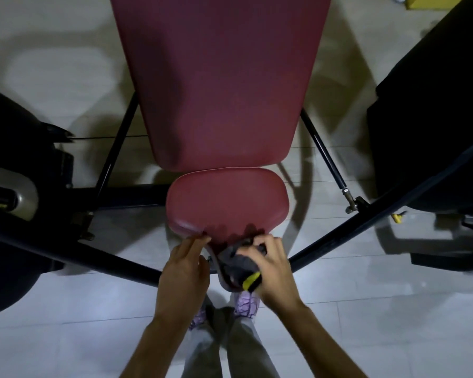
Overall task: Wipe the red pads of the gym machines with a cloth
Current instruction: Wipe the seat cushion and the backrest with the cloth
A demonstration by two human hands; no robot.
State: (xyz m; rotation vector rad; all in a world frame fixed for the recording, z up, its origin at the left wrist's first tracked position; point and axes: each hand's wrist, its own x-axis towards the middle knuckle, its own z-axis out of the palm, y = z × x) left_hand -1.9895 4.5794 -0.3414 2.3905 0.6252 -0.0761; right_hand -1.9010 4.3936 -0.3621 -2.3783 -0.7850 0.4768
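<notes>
Two red pads fill the middle of the view: a long back pad [221,77] running to the far edge, and just near of it a smaller seat pad [227,200], the two almost touching. Black frame bars [366,222] slant away to left and right over the pale tiled floor [339,309].

The risks, as I judge them, come from how cramped the near tip of the seat is. The dark grey cloth [235,261] is bunched at the narrow near end, where the pad curves down toward its bracket. A wad that thick could slip off the rounded lip, or catch on the yellow-tipped piece [251,279] beside it. That piece is possibly an adjustment knob, though shadow makes this unclear. Working only this edge would also leave the broad top of the seat and the whole back pad unwiped.

The right hand [273,271] covers the cloth from the near right, its fingers [260,245] curled over the bundle and gripping it against the seat's edge. The left hand [185,268] lies on the near left side, fingers [200,241] nearly straight and close together. Their tips touch the seat's rim, as if steadying it, and they hold nothing.
</notes>
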